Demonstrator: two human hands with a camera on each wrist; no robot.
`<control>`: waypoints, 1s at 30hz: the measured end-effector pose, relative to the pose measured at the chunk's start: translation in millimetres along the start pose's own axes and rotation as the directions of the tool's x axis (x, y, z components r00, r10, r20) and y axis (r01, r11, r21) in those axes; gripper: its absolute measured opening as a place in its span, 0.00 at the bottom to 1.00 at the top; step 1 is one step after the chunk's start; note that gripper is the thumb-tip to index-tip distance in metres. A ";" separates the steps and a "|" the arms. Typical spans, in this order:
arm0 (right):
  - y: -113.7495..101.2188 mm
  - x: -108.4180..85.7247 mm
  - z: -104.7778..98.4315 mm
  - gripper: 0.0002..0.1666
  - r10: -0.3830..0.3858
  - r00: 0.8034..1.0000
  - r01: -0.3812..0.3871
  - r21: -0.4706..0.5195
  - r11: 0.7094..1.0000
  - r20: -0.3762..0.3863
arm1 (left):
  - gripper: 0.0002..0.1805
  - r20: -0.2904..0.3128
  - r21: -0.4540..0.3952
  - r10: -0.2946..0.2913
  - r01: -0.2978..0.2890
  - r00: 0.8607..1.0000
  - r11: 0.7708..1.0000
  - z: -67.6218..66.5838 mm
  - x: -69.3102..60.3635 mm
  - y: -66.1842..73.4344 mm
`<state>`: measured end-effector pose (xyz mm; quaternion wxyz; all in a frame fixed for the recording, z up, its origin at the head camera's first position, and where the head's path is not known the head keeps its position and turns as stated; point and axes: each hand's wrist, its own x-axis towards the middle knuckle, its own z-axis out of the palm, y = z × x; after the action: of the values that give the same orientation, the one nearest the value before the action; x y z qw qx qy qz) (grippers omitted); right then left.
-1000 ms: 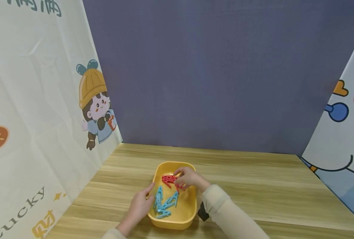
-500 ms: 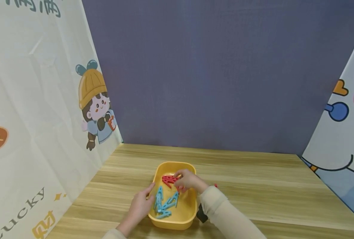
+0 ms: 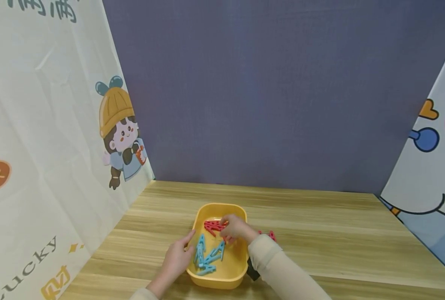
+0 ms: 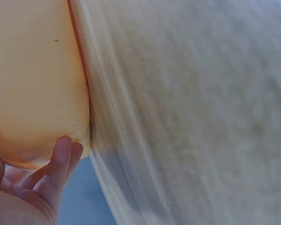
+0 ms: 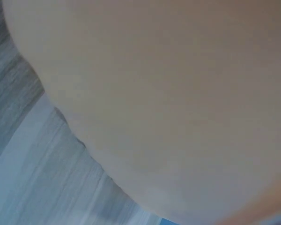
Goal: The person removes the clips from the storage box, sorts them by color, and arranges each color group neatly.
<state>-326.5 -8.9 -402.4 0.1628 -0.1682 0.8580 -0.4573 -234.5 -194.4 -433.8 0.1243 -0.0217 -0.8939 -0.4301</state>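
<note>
A yellow plastic basket (image 3: 230,266) stands on the table with clothespins inside. Red clothespins (image 3: 213,227) lie at its far end, and light-blue clothespins (image 3: 209,256) nearer, along the left side. My left hand (image 3: 176,259) holds the basket's left side; in the left wrist view its fingers (image 4: 61,157) press the outer wall. My right hand (image 3: 237,228) reaches in over the right rim and pinches a red clothespin, mostly hidden under the fingers. The right wrist view is filled by a blurred pale surface, so it does not show the fingertips.
More red clothespins (image 3: 272,236) lie on the wooden table (image 3: 320,233) right of the basket, partly behind the right sleeve (image 3: 278,266). A black object (image 3: 252,271) shows beside the basket under that forearm. A dark panel (image 3: 267,96) closes off the back.
My right forearm has drifted slightly left and uncovered the red clothespins on the table. The right fingers have drawn in around the red clothespin. My left hand has stayed at the basket.
</note>
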 end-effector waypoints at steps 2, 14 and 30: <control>1.1 0.9 0.9 0.17 0.006 1.000 -0.006 -0.013 1.000 0.001 | 0.25 0.000 -0.002 0.002 -0.002 1.000 1.000 0.0 -0.1 -0.1; 3.3 3.9 3.4 0.17 0.038 0.999 -0.037 -0.102 0.994 0.014 | 0.25 -0.007 -0.006 0.018 -0.018 1.000 1.000 0.6 0.2 -2.4; 3.6 1.0 7.5 0.08 0.049 0.998 -0.044 -0.120 0.992 0.033 | 0.26 -0.011 0.000 -0.003 0.003 1.000 1.000 1.9 -0.3 -1.2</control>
<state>-324.7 -12.9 -409.6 0.1783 -0.1658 0.8844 -0.3982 -234.8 -193.6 -435.9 0.1287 -0.0182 -0.8932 -0.4305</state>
